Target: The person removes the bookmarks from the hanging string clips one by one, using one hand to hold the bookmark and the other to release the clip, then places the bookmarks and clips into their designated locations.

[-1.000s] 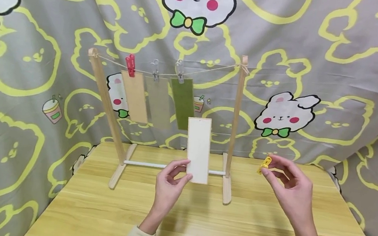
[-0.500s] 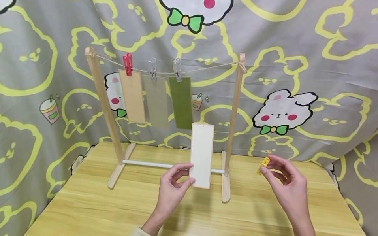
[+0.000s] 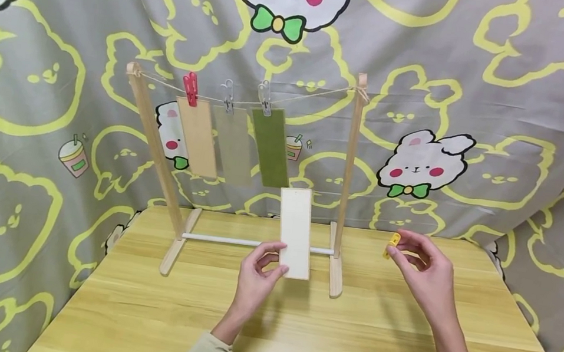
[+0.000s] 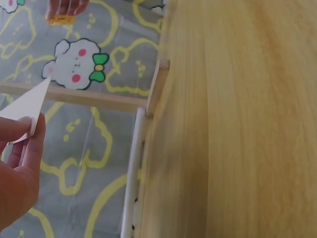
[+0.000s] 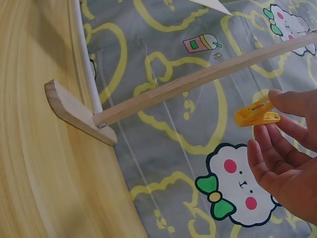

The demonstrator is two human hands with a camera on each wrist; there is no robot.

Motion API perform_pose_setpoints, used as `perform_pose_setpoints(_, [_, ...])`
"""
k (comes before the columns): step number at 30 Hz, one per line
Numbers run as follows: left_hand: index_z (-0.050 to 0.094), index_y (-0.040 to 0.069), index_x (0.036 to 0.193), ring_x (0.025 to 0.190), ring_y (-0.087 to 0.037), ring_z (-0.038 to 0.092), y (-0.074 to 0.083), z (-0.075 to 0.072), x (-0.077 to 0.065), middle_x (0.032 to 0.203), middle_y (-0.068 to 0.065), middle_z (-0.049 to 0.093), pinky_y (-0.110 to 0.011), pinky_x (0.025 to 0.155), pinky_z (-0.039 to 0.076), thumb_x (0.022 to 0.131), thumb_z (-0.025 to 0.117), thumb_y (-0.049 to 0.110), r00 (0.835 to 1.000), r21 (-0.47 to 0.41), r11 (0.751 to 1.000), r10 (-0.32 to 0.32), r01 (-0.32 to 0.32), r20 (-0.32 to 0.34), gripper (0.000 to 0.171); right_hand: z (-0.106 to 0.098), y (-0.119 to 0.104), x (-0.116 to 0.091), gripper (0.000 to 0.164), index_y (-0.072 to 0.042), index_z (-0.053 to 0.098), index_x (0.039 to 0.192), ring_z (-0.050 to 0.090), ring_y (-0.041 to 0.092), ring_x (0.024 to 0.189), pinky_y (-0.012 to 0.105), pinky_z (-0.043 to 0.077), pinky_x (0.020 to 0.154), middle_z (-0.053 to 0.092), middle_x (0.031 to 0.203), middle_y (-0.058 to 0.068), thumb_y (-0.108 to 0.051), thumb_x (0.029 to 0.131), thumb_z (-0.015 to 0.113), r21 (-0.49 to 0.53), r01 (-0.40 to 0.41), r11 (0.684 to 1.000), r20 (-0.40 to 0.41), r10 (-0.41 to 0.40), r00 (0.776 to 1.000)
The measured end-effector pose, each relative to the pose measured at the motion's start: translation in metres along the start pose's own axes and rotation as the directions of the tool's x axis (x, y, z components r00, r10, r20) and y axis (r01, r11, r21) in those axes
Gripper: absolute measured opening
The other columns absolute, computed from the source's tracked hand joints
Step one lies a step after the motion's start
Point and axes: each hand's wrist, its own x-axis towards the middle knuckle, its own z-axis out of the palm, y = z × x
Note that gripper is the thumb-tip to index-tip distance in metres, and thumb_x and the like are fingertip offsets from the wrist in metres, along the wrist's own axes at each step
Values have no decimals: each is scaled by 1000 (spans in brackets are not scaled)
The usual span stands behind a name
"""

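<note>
Between thumb and fingers, my left hand [image 3: 259, 277] pinches the lower left edge of a white rectangular card [image 3: 296, 231] with a tiny hole near its top. The card is held nearly upright above the table, in front of a wooden rack. My right hand [image 3: 424, 272] pinches a yellow clothespin [image 5: 255, 113] by its handle end, to the right of the rack. From the rack's string [image 3: 314, 94] hang a beige card [image 3: 197, 138], a grey-green card [image 3: 234, 146] and a dark green card [image 3: 271, 148]. A red clothespin [image 3: 190, 89] and two clear clothespins hold them.
The rack has a left post [image 3: 154, 147], a right post [image 3: 350, 167] and a white bottom bar [image 3: 222, 240]. Its feet stand on a wood-grain table [image 3: 178, 317]. A grey curtain [image 3: 534, 126] with rabbit prints hangs behind and at the sides.
The white card has come slightly lower and nearer, away from the green card. My right hand keeps its grip on the yellow clothespin, shifting slightly left. The head view has tilted a little.
</note>
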Motion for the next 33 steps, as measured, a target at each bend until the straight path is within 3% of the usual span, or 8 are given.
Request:
perform_pose_setpoints(6, [66, -6, 121, 96, -34, 66, -2, -3, 0, 118, -26, 62, -31, 78, 62, 78, 69, -27, 998, 4, 999, -52, 52, 42, 48, 1, 7, 0, 38, -3, 69, 126, 65, 5, 91, 10, 54, 79, 69, 105, 14, -5, 89, 80, -27, -13, 1000, 13, 13, 1000])
perform_pose_setpoints(18, [65, -4, 121, 94, -24, 67, -4, -8, 2, 121, -24, 58, -34, 77, 63, 78, 69, -27, 989, 33, 994, -111, 108, 100, 49, 4, 21, 0, 35, 2, 68, 125, 64, 1, 89, 7, 52, 77, 69, 104, 21, -1, 90, 77, -101, -27, 994, 9, 28, 1000])
perform_pose_setpoints(22, [65, -4, 121, 93, -22, 67, -8, -11, 2, 121, -23, 58, -33, 78, 63, 78, 70, -27, 986, 35, 992, -128, 125, 105, 49, 4, 23, 1, 36, -1, 69, 125, 64, -1, 89, 8, 52, 77, 70, 103, 18, -6, 91, 78, -98, -38, 994, 8, 39, 999])
perform_pose_setpoints(33, [67, -3, 119, 90, -26, 67, -12, -13, 3, 124, -20, 63, -29, 72, 63, 79, 72, -24, 979, 91, 985, -160, 150, 123, 45, 3, 30, 1, 34, 0, 70, 123, 64, -2, 89, 9, 54, 76, 71, 101, 15, -14, 93, 78, -92, -72, 993, 28, 75, 997])
